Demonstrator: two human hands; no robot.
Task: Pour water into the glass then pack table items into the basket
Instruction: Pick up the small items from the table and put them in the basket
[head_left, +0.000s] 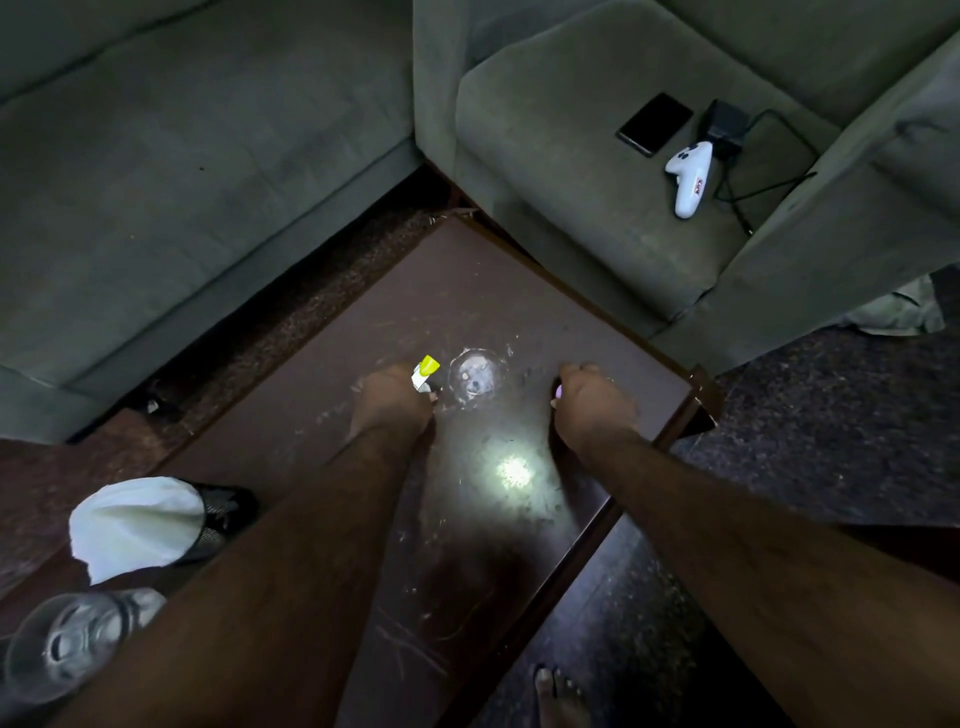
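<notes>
On the dark wooden table (467, 561), a clear glass (475, 376) stands between my two hands, seen from above. My left hand (392, 397) is closed around a small item with a yellow cap and white label (426, 370), just left of the glass. Right of the glass, my right hand (592, 400) is fisted on the tabletop over a small pale pink object (557, 393), mostly hidden. A black mesh basket (228, 506) with a white cloth (135, 525) in it sits at the lower left. A clear glass vessel (67, 644) lies beside it.
Grey sofas surround the table at the back and left. On the right sofa seat lie a black phone (655, 123), a white game controller (688, 176) and a black charger with cable (724, 127). A bright light reflection (514, 470) shines on the table. My bare foot (558, 696) is on the dark floor.
</notes>
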